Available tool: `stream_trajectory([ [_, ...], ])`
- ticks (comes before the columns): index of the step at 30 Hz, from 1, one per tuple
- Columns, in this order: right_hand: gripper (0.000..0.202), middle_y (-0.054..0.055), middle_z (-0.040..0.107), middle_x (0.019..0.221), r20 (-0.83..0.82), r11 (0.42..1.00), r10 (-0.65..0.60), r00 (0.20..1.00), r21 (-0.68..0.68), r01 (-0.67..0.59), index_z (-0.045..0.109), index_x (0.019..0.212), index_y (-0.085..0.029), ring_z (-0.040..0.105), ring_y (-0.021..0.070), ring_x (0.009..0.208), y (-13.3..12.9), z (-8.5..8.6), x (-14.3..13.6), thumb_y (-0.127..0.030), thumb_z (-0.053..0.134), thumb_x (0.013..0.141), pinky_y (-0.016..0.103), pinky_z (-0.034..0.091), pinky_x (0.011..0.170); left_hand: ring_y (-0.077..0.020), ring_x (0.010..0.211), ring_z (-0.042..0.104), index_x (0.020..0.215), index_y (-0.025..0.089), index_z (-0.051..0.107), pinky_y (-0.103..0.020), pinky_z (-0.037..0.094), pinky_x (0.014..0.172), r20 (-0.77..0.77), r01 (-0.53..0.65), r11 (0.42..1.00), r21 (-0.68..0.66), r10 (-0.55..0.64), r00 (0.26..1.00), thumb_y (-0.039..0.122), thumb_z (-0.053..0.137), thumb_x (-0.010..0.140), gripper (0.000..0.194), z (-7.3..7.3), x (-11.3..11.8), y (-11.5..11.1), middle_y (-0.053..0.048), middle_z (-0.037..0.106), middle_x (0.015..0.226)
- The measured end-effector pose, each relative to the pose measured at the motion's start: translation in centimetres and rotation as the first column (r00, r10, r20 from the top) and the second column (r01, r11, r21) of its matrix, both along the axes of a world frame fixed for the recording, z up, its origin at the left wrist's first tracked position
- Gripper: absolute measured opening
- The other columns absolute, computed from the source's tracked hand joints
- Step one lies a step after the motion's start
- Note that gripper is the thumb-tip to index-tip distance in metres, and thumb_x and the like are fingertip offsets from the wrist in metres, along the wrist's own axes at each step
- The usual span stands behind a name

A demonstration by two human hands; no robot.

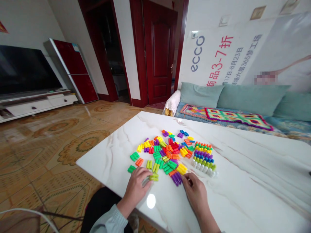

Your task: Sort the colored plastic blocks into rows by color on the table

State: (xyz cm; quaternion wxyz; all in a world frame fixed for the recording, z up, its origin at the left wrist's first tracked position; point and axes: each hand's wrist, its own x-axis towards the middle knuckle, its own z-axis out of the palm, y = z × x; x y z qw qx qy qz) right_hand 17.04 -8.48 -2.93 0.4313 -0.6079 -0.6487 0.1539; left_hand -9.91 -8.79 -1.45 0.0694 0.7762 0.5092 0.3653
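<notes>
My left hand (138,182) rests at the front left of a pile of small coloured plastic tubes. Its thumb and index finger close on a lime-green pair of tubes (154,177) lying on the white table. My right hand (196,189) is curled beside a purple bundle of tubes (176,178), its fingertips at the bundle's right edge. Whether anything sits in those fingers is hidden. Between and beyond the hands lie green tubes (169,166), yellow tubes (181,168) and red tubes (173,144). Rows of coloured pieces (203,157) stand neatly together to the right.
The marble-patterned table (245,181) has its left edge near my left forearm. Behind it stands a sofa with teal cushions (252,97). A red door (160,51), a red fridge (73,64) and a television (26,69) are farther back.
</notes>
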Motion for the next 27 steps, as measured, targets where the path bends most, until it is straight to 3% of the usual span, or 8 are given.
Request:
stream_trajectory([
  [3, 0.052, 0.002, 0.060, 0.063, -0.004, 1.000, 0.001, 1.000, -0.006, -0.001, 0.064, 0.073, -0.020, 0.054, 0.0141, 0.054, -0.1, 0.0, 0.0, -0.064, 0.045, 0.091, 0.025, 0.039, 0.052, -0.0268, 0.097, 0.062, 0.101, 0.026, 0.071, -0.045, 0.051, 0.088, -0.018, -0.004, 1.000, -0.015, 0.004, 1.000, 0.019, 0.072, 0.076, 0.025, -0.3, 0.1, -0.9, -0.005, 0.069, 0.100],
  [27, 0.045, 0.001, 0.059, 0.064, -0.013, 0.998, 0.012, 1.000, -0.053, -0.013, 0.063, 0.075, -0.019, 0.052, 0.0143, 0.056, -0.1, -0.4, 0.2, -0.058, 0.048, 0.091, 0.024, 0.037, 0.054, -0.0252, 0.095, 0.060, 0.094, 0.022, 0.069, -0.043, 0.048, 0.087, -0.023, -0.009, 1.000, 0.026, 0.010, 1.000, 0.016, 0.067, 0.081, 0.014, 0.3, 1.2, -1.5, -0.006, 0.067, 0.097],
])
